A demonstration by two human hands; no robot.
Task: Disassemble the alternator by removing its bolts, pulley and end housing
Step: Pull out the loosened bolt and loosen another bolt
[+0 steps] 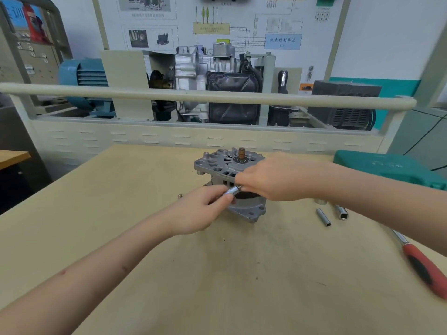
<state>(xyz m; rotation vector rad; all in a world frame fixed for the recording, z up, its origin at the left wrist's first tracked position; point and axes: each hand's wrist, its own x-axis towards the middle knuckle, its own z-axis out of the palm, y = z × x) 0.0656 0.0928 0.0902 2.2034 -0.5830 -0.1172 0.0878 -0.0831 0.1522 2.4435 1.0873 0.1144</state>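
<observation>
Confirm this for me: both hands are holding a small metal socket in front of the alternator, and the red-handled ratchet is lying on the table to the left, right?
Not quite. In the head view the red-handled ratchet lies on the table's right side, not the left. The rest holds: the left hand and right hand hold a small metal socket in front of the alternator.

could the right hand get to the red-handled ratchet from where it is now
Probably yes: the ratchet lies in the open on the table's right side, nothing on it, but the right hand is pinching something at the socket first.
</observation>
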